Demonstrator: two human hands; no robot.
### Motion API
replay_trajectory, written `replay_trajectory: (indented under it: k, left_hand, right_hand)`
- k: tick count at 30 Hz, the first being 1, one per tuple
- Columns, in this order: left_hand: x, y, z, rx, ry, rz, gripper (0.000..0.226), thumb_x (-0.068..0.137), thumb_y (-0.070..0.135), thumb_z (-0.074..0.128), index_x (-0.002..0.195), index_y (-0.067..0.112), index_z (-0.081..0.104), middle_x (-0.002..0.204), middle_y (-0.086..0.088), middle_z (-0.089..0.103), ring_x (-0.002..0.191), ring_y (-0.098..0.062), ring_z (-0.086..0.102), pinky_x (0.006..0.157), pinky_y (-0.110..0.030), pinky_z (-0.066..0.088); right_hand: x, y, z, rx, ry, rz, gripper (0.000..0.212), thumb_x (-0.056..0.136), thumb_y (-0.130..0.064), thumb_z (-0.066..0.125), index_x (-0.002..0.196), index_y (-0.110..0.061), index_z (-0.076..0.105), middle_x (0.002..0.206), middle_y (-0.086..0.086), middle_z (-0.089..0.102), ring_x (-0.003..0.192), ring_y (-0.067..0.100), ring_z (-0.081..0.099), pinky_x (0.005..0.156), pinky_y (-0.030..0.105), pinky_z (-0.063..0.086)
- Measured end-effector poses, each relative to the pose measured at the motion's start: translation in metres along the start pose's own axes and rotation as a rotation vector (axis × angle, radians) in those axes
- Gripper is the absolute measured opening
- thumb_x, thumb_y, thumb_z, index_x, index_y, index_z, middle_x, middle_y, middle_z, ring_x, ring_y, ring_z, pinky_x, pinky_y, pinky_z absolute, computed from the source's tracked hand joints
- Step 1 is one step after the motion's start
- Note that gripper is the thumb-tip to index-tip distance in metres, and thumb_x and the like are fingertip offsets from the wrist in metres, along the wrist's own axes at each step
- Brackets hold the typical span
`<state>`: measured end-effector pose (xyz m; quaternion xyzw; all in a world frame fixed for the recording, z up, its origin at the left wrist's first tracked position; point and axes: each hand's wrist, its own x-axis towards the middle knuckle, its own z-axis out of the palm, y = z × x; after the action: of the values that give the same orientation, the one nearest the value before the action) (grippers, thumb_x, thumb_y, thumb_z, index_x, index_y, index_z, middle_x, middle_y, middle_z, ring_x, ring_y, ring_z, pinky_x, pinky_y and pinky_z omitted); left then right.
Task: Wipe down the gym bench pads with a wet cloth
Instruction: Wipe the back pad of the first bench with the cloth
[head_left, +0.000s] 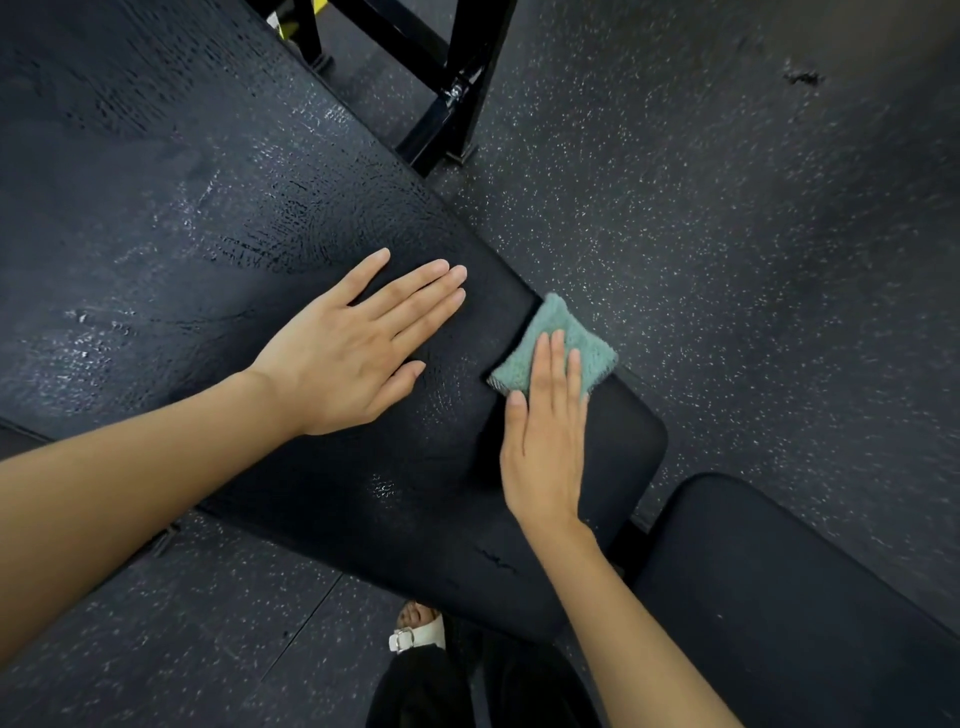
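- While the flat right hand (545, 452) presses the folded teal cloth (571, 332) over the edge of the black vinyl bench pad (218, 223), it may slip off;
- left hand (348, 353) rests flat, empty, on that pad.

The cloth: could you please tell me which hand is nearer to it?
Right. The right hand lies flat on the cloth, fingers pressing it at the pad's edge. The left hand rests flat on the pad, apart from the cloth, to its left.
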<state>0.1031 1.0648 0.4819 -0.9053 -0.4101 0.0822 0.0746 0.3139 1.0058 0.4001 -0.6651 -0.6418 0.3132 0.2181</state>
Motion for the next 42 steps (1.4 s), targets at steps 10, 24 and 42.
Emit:
replay_trajectory:
  k: [10, 24, 42]
  left_hand:
    - [0.002, 0.002, 0.001, 0.012, -0.006, -0.019, 0.066, 0.101, 0.038, 0.018, 0.157, 0.005, 0.014, 0.166, -0.011, 0.008, 0.153, -0.023, 0.009, 0.123, -0.051, 0.012]
    - [0.005, 0.006, 0.002, 0.011, -0.001, -0.043, 0.066, 0.100, 0.038, 0.021, 0.157, 0.005, 0.016, 0.166, -0.010, 0.010, 0.153, -0.023, 0.011, 0.123, -0.051, 0.011]
    - [0.004, 0.007, 0.004, 0.033, 0.019, -0.046, 0.066, 0.100, 0.038, 0.022, 0.157, 0.005, 0.017, 0.165, -0.010, 0.011, 0.153, -0.023, 0.012, 0.122, -0.052, 0.012]
  right_hand:
    - [-0.003, -0.024, 0.016, 0.186, 0.101, 0.208, 0.058, 0.100, -0.041, 0.012, 0.155, -0.029, 0.000, 0.163, -0.015, -0.007, 0.149, 0.006, -0.016, 0.123, 0.046, 0.000]
    - [0.015, -0.014, 0.003, -0.011, 0.009, -0.027, 0.055, 0.103, -0.039, 0.012, 0.155, -0.030, -0.002, 0.163, -0.015, -0.008, 0.149, 0.007, -0.015, 0.123, 0.040, 0.000]
    - [-0.008, -0.028, 0.007, 0.149, 0.015, -0.089, 0.054, 0.104, -0.036, 0.017, 0.156, -0.021, 0.016, 0.164, -0.007, 0.008, 0.151, 0.012, -0.008, 0.123, 0.042, 0.006]
